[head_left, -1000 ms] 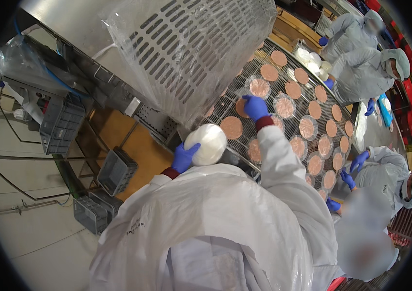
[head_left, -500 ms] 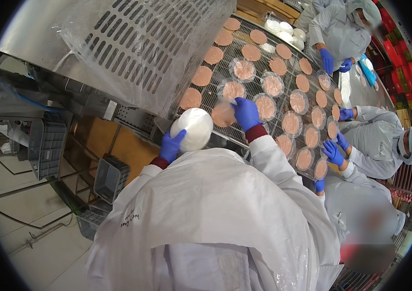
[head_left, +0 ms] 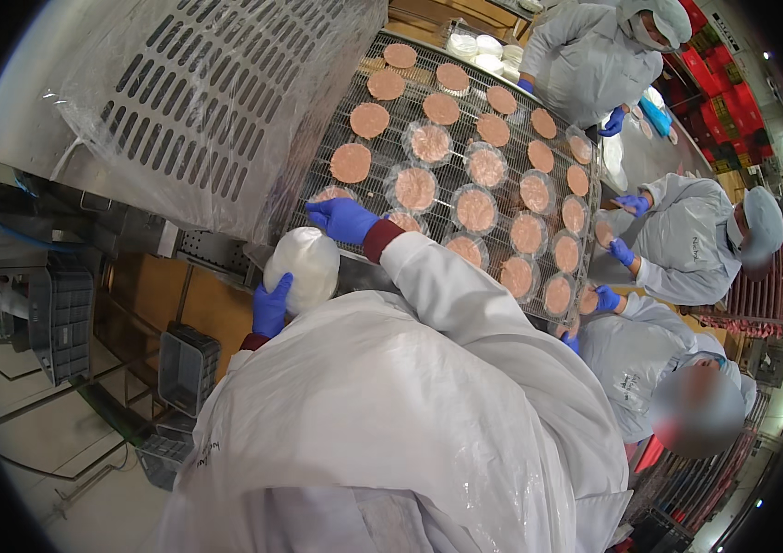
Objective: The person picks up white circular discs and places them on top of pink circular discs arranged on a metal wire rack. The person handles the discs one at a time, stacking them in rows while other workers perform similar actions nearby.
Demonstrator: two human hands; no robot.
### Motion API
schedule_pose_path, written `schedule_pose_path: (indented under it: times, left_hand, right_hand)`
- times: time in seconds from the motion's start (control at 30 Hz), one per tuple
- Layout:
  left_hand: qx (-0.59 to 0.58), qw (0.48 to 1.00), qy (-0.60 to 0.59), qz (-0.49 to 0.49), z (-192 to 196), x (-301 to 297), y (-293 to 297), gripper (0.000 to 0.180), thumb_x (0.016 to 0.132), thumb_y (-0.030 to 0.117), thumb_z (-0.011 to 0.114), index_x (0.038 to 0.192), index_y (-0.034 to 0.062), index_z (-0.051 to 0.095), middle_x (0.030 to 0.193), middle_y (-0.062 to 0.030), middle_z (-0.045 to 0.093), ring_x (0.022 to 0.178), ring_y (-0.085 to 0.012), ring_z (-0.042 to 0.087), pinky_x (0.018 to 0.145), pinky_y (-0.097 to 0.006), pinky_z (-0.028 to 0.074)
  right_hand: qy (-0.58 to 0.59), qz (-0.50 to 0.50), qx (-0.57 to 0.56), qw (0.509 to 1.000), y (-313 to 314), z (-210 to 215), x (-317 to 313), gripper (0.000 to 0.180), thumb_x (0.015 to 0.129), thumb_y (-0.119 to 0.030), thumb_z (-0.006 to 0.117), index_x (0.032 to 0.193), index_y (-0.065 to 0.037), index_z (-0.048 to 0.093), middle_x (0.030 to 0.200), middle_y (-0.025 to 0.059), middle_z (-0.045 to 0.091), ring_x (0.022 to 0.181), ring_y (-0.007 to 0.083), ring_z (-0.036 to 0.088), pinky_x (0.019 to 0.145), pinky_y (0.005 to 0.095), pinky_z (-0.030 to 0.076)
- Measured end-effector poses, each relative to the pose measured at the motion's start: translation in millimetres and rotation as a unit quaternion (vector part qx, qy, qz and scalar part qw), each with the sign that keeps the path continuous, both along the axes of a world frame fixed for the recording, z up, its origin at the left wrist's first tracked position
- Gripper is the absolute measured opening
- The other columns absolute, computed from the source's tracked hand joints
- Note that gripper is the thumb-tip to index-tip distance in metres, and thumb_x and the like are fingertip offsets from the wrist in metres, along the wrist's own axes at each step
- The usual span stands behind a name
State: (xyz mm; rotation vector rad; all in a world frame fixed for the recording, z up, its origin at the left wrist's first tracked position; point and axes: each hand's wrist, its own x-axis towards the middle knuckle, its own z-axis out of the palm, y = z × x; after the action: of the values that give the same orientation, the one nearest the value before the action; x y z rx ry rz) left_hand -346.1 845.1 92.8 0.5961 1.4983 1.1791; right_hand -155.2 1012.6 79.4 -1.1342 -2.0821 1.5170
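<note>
My left hand grips a thick stack of round white film sheets, held just off the near edge of the wire-mesh conveyor. My right hand reaches across to the conveyor's near left corner, fingers pinched together. It is over a round pink meat patty, which it partly hides; what the fingers hold, if anything, I cannot make out. Bare patties, such as this patty, line the left side. Further right, patties such as this film-topped patty lie under clear round sheets.
A plastic-draped slotted metal machine stands left of the conveyor. Co-workers, one a person in white, handle patties along the right side. White stacks sit at the far edge. Grey crates lie low at left.
My right hand has moved left, from a patty in the second row to one beside the machine. The patty it left has a clear sheet on it. My view has shifted right.
</note>
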Motion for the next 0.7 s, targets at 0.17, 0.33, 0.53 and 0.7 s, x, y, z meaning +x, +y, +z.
schedule_pose_path:
  times: [0.17, 0.33, 0.53, 0.7]
  left_hand:
    - [-0.021, 1.0, 0.022, -0.007, -4, -10, 10, 0.041, 0.08, 0.02, 0.074, 0.109, -0.0045, 0.06, 0.101, -0.0108, 0.065, 0.085, -0.0162, 0.062, 0.075, -0.029, 0.05]
    - [-0.045, 0.998, 0.033, -0.012, 1, -19, 17, 0.041, 0.08, 0.02, 0.074, 0.109, -0.0042, 0.059, 0.1, -0.0104, 0.065, 0.084, -0.0156, 0.062, 0.076, -0.028, 0.05]
    - [-0.046, 0.999, 0.001, 0.002, -11, -38, 12, 0.04, 0.08, 0.019, 0.074, 0.109, -0.0035, 0.06, 0.098, -0.01, 0.066, 0.084, -0.0151, 0.062, 0.077, -0.029, 0.05]
    - [-0.046, 0.998, 0.049, 0.002, -1, -43, 12, 0.039, 0.08, 0.018, 0.073, 0.111, -0.0024, 0.06, 0.099, -0.0094, 0.066, 0.084, -0.0154, 0.062, 0.077, -0.029, 0.05]
  right_hand:
    - [-0.026, -0.052, 0.032, 0.998, -46, 13, 9, 0.03, 0.085, -0.02, 0.059, 0.109, -0.003, 0.062, 0.101, 0.0189, 0.064, 0.099, 0.0328, 0.06, 0.085, 0.0369, 0.047]
    - [0.032, -0.143, -0.207, 0.967, 31, 6, 57, 0.027, 0.083, -0.005, 0.053, 0.108, -0.003, 0.062, 0.102, 0.0159, 0.064, 0.095, 0.0307, 0.062, 0.084, 0.0373, 0.048]
    - [-0.129, -0.289, 0.367, 0.875, 71, -34, 47, 0.021, 0.08, -0.007, 0.054, 0.099, -0.005, 0.065, 0.097, 0.0166, 0.066, 0.097, 0.0306, 0.062, 0.086, 0.0406, 0.047]
    - [-0.1, -0.211, 0.252, 0.939, 97, -60, 40, 0.025, 0.075, -0.015, 0.056, 0.095, -0.006, 0.067, 0.093, 0.0195, 0.065, 0.091, 0.0325, 0.062, 0.084, 0.0395, 0.046]
